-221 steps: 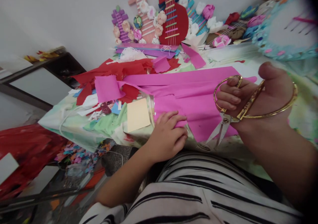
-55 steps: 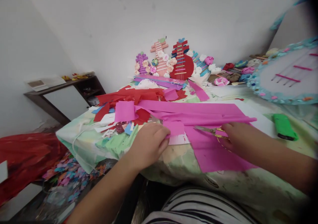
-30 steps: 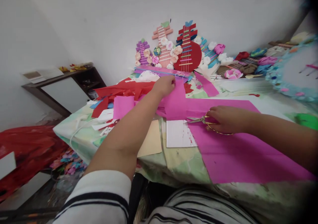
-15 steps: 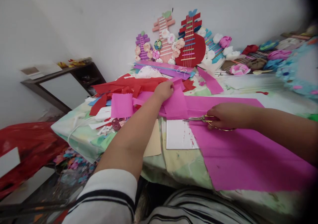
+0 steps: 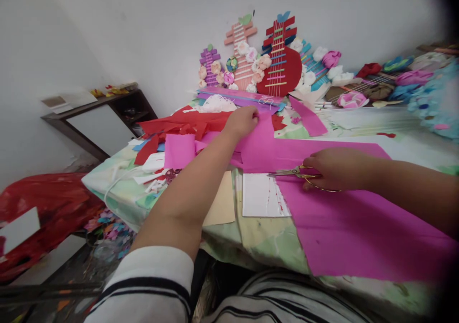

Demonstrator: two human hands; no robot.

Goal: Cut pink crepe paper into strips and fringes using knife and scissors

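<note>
A broad sheet of bright pink crepe-like paper [image 5: 344, 237] covers the right side of the table and hangs past its front edge. My right hand [image 5: 333, 168] is closed around gold-handled scissors [image 5: 292, 172], whose blades point left along the sheet's cut edge, over a white board [image 5: 263, 194]. With its fingers pinched together, my left hand [image 5: 244, 121] grips the far edge of a pink strip [image 5: 260, 146] that joins the sheet. My left forearm hides part of the strip's left end.
Red paper scraps [image 5: 190, 121] and a loose pink square [image 5: 180, 151] lie left. A tan card [image 5: 222, 203] is near the front edge. Against the wall stand a red lute-shaped craft [image 5: 289, 72] and paper flowers [image 5: 258, 65]. A low cabinet [image 5: 103, 122] stands far left.
The pink strip under my left hand, raised and creased before, now lies smoother and flatter. My left hand has shifted slightly up and right. The scissors stay at nearly the same spot on the sheet.
</note>
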